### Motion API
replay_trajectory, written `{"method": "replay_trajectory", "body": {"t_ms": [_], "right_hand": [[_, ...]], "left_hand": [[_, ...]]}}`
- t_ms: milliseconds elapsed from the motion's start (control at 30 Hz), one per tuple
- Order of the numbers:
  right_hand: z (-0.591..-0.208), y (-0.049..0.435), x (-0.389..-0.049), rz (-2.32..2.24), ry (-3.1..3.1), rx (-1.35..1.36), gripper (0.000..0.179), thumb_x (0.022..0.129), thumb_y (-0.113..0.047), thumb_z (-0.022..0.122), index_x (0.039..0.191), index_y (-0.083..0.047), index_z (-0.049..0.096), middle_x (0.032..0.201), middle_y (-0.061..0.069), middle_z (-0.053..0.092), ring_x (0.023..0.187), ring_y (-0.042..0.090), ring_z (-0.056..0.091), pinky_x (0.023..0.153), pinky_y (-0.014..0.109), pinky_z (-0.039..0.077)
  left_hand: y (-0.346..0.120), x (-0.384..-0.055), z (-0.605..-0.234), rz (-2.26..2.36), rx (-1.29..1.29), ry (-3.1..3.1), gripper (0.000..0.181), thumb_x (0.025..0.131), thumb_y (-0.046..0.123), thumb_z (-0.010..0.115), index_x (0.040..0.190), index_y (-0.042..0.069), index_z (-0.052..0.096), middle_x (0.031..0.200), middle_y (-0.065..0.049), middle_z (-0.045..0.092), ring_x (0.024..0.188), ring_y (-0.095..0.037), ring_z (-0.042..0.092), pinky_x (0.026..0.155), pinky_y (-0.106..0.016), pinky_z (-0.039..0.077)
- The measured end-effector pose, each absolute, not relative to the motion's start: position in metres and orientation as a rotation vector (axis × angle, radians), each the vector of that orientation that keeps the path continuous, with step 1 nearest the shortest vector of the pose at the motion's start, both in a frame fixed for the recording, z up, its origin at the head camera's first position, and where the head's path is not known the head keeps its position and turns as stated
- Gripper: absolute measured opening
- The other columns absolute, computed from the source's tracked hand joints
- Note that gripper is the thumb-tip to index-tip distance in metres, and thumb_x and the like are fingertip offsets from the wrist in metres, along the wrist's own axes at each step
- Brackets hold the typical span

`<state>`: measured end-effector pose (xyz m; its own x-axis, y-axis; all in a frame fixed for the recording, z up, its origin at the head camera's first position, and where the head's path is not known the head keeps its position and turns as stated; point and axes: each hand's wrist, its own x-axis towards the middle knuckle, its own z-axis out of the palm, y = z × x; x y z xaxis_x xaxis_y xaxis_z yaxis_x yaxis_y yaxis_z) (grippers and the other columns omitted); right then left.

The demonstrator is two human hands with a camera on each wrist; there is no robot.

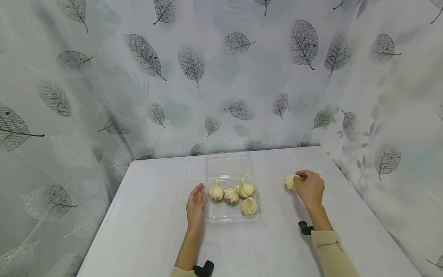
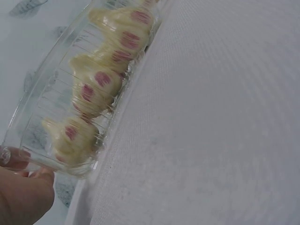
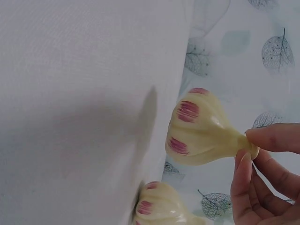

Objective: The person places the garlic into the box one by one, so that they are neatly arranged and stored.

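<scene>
My right hand (image 1: pixel 310 187) pinches a garlic bulb (image 3: pixel 199 129) by its stem, between thumb and fingertips. The bulb is cream with pink patches and hangs over the right part of the table. Another garlic bulb (image 3: pixel 161 206) rests on the table close by, mostly hidden behind the hand in the head view. My left hand (image 1: pixel 196 207) rests along the left side of a clear plastic box (image 1: pixel 221 216), fingers nearly straight against its wall. Several garlic bulbs (image 1: pixel 232 195) lie inside the box, seen through its side in the left wrist view.
The box's clear lid (image 1: pixel 229 166) lies folded back toward the far edge of the white table (image 1: pixel 155 215). A leaf-patterned curtain (image 1: pixel 214 77) hangs behind the table and along both sides. Black wrist mounts (image 1: pixel 204 268) sit on both forearms.
</scene>
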<state>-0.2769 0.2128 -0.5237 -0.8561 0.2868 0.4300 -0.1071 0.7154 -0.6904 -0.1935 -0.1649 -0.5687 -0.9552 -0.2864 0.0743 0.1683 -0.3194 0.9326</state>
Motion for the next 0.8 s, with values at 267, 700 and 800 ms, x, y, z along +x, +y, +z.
{"method": "replay_trajectory", "body": {"t_ms": [267,700,800], "right_hand": [[-0.508,0.204,-0.267,1.038,-2.385,-0.100,0.013,0.091,-0.009,0.076,0.100,-0.001,0.080,0.085,0.016,0.074,0.077,0.031,0.068,0.065,0.037,0.052],[-0.480,0.189,-0.252,1.041,-2.286,0.023,0.010,0.088,-0.004,0.080,0.097,-0.001,0.080,0.083,0.013,0.074,0.074,0.026,0.068,0.061,0.015,0.046],[-0.475,0.185,-0.249,1.045,-2.274,0.049,0.010,0.087,-0.004,0.080,0.097,-0.001,0.080,0.083,0.013,0.074,0.073,0.026,0.068,0.061,0.011,0.044]], "left_hand": [[-0.165,-0.194,-0.568,-2.340,0.197,-1.639,0.047,0.108,-0.005,0.046,0.154,0.000,0.041,0.165,-0.017,0.035,0.155,-0.027,0.033,0.120,-0.024,0.038],[-0.164,-0.194,-0.568,-2.335,0.158,-1.635,0.048,0.107,-0.006,0.045,0.155,-0.003,0.038,0.166,-0.020,0.033,0.156,-0.030,0.030,0.123,-0.029,0.035],[-0.164,-0.194,-0.569,-2.331,0.161,-1.642,0.048,0.107,-0.005,0.045,0.155,-0.002,0.039,0.166,-0.020,0.033,0.156,-0.030,0.030,0.123,-0.028,0.035]]}}
